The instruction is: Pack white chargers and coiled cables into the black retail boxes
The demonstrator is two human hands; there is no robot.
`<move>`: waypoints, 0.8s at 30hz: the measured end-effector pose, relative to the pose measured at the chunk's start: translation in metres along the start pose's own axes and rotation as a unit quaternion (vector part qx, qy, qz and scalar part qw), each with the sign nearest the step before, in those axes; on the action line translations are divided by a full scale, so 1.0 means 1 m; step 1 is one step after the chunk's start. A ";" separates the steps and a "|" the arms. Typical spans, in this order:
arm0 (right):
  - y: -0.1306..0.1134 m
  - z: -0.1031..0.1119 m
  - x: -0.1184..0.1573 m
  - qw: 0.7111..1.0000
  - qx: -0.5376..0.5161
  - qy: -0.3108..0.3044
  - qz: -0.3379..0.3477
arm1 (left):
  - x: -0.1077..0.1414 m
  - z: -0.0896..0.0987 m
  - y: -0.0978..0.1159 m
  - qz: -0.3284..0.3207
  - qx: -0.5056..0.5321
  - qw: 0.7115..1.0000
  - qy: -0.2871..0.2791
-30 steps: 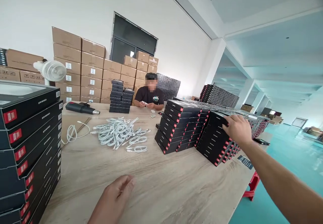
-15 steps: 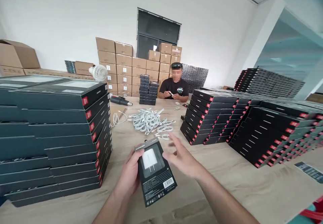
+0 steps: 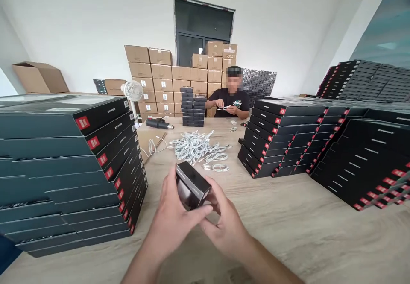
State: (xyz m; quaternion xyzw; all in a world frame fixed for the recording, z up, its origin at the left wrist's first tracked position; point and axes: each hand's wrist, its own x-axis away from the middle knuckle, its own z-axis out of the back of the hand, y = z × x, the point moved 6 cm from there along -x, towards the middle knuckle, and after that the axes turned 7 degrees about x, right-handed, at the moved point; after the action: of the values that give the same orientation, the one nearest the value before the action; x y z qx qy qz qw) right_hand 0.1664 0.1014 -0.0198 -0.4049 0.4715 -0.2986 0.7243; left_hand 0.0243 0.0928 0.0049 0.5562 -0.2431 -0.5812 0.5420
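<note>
A black retail box (image 3: 194, 180) is held above the table, tilted so that its narrow end faces up and its windowed face turns towards me. My left hand (image 3: 174, 215) grips its left side, the thumb reaching across below the box. On the right side, the fingers of my right hand (image 3: 226, 222) press against the box. Beyond the box lies a heap of white cables (image 3: 195, 147), with a coiled cable (image 3: 218, 168) at its near edge.
Tall stacks of black boxes stand at the left (image 3: 41, 160) and right (image 3: 288, 134). A heat gun (image 3: 159, 123), a fan (image 3: 133, 90) and smaller stacked boxes (image 3: 193, 109) are farther back. Across the table sits a person (image 3: 233, 100) handling a small white item.
The box has been tipped from showing its printed, windowed face to showing its narrow end. My right hand has moved in from beside the box and closed on it. The view has shifted slightly.
</note>
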 end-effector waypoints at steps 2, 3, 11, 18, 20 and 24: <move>-0.003 0.008 -0.001 0.999 -0.023 -0.033 0.011 | 0.002 -0.005 0.000 -0.004 -0.056 0.997 -0.051; -0.004 0.014 -0.002 0.998 -0.046 -0.042 0.011 | 0.002 -0.007 -0.001 -0.012 -0.086 0.994 -0.065; 0.023 0.037 -0.012 0.991 -0.081 -0.019 -0.108 | 0.011 -0.034 0.012 -0.200 -0.344 0.909 -0.124; 0.038 0.041 -0.013 0.991 -0.014 0.047 -0.124 | 0.018 -0.047 0.014 -0.205 -0.357 0.901 -0.137; 0.040 0.048 -0.014 0.989 -0.006 0.080 -0.126 | 0.017 -0.046 0.014 -0.182 -0.346 0.911 -0.133; 0.030 0.058 -0.014 0.988 0.106 0.114 -0.022 | 0.013 -0.041 0.012 -0.174 -0.373 0.908 -0.080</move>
State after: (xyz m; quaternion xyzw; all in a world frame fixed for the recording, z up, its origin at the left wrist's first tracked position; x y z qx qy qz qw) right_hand 0.2161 0.1455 -0.0267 -0.2995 0.5073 -0.4067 0.6982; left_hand 0.0685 0.0904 -0.0002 0.2982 0.0496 -0.7571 0.5791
